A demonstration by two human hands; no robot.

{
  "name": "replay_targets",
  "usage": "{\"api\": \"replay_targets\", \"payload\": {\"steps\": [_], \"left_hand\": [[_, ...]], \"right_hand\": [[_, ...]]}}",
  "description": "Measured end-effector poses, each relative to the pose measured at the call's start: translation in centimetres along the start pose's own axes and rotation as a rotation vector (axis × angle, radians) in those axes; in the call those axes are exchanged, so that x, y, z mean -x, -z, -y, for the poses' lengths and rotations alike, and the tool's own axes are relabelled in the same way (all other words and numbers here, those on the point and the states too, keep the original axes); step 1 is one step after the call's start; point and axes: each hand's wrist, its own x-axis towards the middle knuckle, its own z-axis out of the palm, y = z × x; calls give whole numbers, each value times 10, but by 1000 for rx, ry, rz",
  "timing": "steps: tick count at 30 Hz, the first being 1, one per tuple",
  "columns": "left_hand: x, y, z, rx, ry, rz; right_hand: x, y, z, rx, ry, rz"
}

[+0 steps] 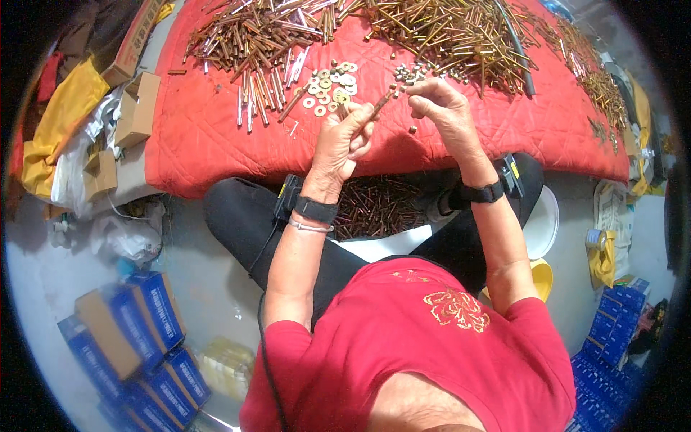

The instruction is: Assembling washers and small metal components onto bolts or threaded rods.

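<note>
My left hand (347,137) is closed round a thin brown-gold metal bolt (384,103), its end pointing up and right. Just right of that end is my right hand (445,111), thumb and forefinger pinched together; whatever sits between them is too small to make out. Small metal nuts (412,73) lie loose on the red quilted cloth (209,155) beyond and beside the right fingertips. Flat round washers (324,83) are spread just beyond my left hand. Farther off lie a heap of metal tubes (252,36) at left and a heap of long bolts (446,43) at right.
Between my legs lies a pile of brown metal rods (378,209). Blue boxes (137,324) are stacked on the floor at left, more blue boxes (612,324) at right. An open cardboard box (137,108) stands by the cloth's left edge. A dark rod (515,43) crosses the bolts.
</note>
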Motion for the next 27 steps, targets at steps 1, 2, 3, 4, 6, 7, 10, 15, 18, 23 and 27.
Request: {"api": "replay_targets", "payload": {"steps": [1,2,3,4,6,7,10,15,18,23,27], "left_hand": [[2,0,1,-32,56,-6],[5,-1,3,-29,55,-10],[8,-1,5,-35,75,7],[10,-1,7,-40,96,23],[14,-4,6,-67,97,5],[15,-5,6,-84,108,13],[16,-5,1,-97,174,46],[19,-7,-2,-41,261,77],[23,-8,-4,-30,295,91],[30,-18,-5,-206,238,58],[32,-20,-5,-360,164,17]], "right_hand": [[3,0,0,-44,34,26],[7,-1,0,-44,32,30],[11,-2,-1,-60,7,48],[14,-2,-2,-77,-19,66],[18,-2,-4,-108,-23,71],[21,-1,-4,-75,52,81],[21,2,-3,59,220,106],[21,6,3,194,347,174],[24,5,7,220,343,176],[33,13,12,261,3,272],[36,13,13,431,-107,307]]}}
